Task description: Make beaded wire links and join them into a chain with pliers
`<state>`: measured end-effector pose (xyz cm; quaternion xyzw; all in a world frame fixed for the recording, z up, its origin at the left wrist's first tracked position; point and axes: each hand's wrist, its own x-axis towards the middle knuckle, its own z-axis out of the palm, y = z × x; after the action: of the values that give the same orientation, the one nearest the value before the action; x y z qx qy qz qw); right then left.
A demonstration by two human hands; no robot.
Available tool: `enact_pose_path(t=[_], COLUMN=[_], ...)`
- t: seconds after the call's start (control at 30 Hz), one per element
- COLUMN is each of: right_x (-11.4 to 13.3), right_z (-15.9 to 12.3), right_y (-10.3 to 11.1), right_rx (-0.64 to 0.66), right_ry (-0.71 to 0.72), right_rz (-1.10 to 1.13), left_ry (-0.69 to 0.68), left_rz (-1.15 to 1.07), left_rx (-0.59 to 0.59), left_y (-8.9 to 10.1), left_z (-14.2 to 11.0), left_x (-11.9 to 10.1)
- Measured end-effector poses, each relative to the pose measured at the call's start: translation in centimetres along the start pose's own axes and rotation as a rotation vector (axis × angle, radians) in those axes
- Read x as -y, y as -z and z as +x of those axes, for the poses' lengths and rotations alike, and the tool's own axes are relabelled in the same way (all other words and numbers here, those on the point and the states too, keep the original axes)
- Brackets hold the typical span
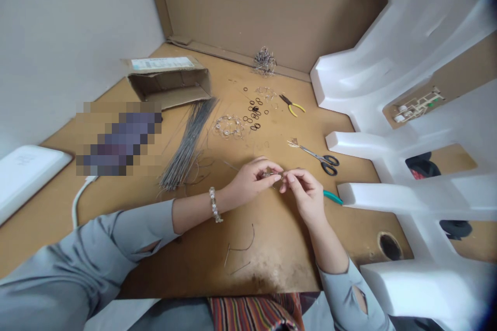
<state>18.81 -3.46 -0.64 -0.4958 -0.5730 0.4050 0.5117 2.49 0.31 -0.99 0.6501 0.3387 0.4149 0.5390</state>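
My left hand and my right hand meet over the middle of the table, both closed in a pinch. Between their fingertips is a small shiny wire piece, mostly covered by the fingers. Its exact shape cannot be made out. A teal tool handle sticks out beside my right hand, its other end hidden. Past my left hand lies a bundle of grey wires. Several black rings and a heap of clear and silvery wire pieces are spread beyond my hands. Loose bent wire bits rest nearer me.
Scissors with black handles and yellow-handled pliers lie at the right. An open cardboard box stands back left, a white device at far left. A tangled wire cluster sits at the back. White foam borders the right side.
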Motion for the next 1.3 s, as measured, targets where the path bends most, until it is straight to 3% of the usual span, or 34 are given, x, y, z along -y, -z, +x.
enact_pose_path(t=[0.23,0.33,0.43,0.57,0.73,1.03,1.3], right_x=[0.5,0.4,0.4,0.4,0.7,0.8,1.4], right_z=[-0.5,-0.7,-1.3,-2.7,-4.3,-5.6,-5.0], right_y=[-0.3,0.2,1.9,5.4,7.7,6.7,5.3], right_rx=[0.066,0.047,-0.03,0.096,0.277,0.191,0.158], right_ry=[0.057,0.059,0.084,0.122,-0.025,-0.017,-0.139], right_rz=[-0.008,-0.113,-0.465,-1.125,-1.334,-1.513,-1.674], left_ry=[-0.19,-0.232,-0.251,-0.309,-0.247,-0.264,-0.256], left_rz=[0.143,0.171,0.259,0.371,0.482,0.537,0.573], left_rx=[-0.02,-0.013,0.005,0.028,0.028,0.043,0.034], left_y=[0.1,0.2,0.4,0.6,0.6,0.4,0.4], left_z=[-0.2,-0.3,-0.4,-0.5,-0.6,-0.8,-0.8], left_x=[0.2,0.0,-0.2,-0.3,-0.2,0.1,0.2])
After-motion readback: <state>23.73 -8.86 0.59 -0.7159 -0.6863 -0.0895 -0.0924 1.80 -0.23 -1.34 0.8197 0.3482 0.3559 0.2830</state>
